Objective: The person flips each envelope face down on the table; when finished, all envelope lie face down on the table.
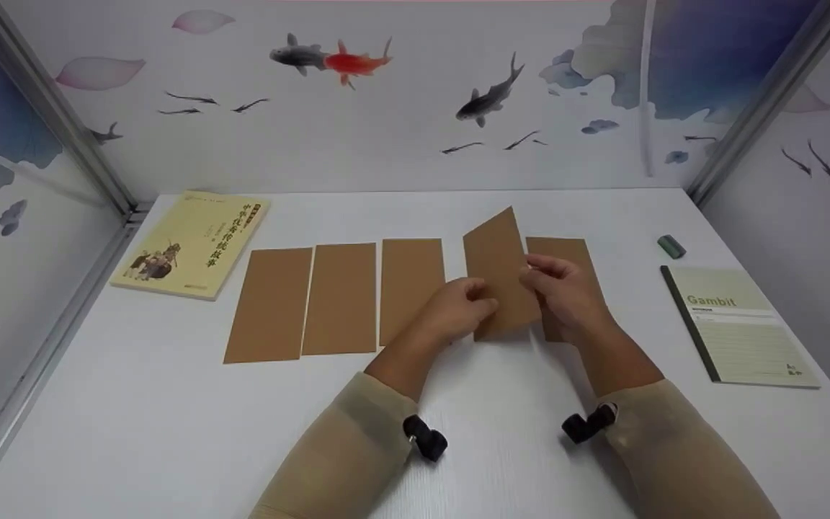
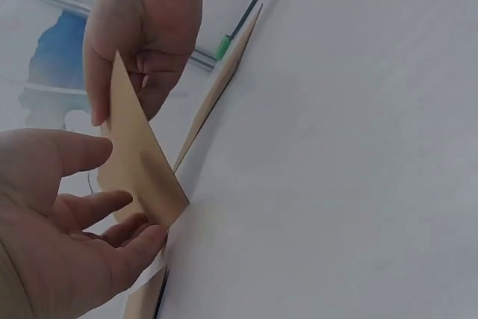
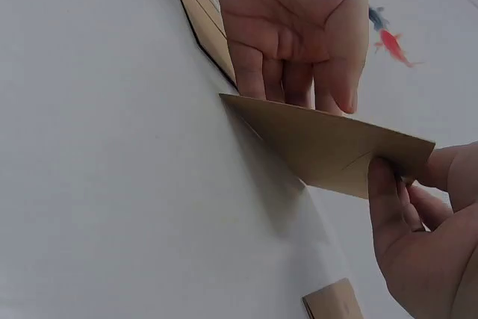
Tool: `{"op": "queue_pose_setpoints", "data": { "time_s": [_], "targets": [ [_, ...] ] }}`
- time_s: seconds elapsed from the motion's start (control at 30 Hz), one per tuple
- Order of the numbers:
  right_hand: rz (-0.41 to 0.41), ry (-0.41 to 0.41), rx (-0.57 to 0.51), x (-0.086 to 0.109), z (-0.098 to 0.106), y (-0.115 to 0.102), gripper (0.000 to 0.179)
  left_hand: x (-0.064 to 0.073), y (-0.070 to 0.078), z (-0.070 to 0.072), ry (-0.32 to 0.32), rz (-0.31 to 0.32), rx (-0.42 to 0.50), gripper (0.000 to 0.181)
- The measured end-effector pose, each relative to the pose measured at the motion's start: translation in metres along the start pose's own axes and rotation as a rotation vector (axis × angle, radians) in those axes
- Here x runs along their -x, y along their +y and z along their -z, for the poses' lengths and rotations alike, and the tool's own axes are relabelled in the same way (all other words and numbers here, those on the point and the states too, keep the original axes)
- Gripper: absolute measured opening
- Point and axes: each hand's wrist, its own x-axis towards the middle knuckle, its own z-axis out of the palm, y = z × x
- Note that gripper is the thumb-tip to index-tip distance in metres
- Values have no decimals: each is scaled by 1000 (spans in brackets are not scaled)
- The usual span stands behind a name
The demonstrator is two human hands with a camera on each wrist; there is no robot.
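A brown rectangular card [image 1: 499,281] stands tilted up from the white table, its lower end close over the surface. My right hand [image 1: 566,288] pinches the card's right edge between thumb and fingers. Beside the opposite edge is my left hand [image 1: 458,310], its fingers loosely bent and its thumb overlapping the card. The left wrist view shows the left fingertips [image 2: 153,237] right at the card's face, spread apart. From the right wrist, the left fingers are partly hidden behind the card.
Several similar brown cards [image 1: 343,299] lie in a row to the left, and one card [image 1: 566,249] lies partly under the right hand. A yellow book [image 1: 192,241] is at the back left. On the right are a green notebook [image 1: 739,328] and a small dark green object [image 1: 671,246].
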Motion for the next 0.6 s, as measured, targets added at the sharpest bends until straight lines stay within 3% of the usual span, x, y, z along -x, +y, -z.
{"op": "queue_pose_setpoints", "data": {
  "time_s": [0.17,0.37,0.6],
  "targets": [
    [-58,33,159,-9,8,6,51,3,3,0,8,66,2,59],
    [-116,-23,286,-12,15,7,46,9,8,1,13,88,12,62],
    [-46,-5,400,-8,36,-1,42,8,8,1,27,78,38,64]
  ]
}}
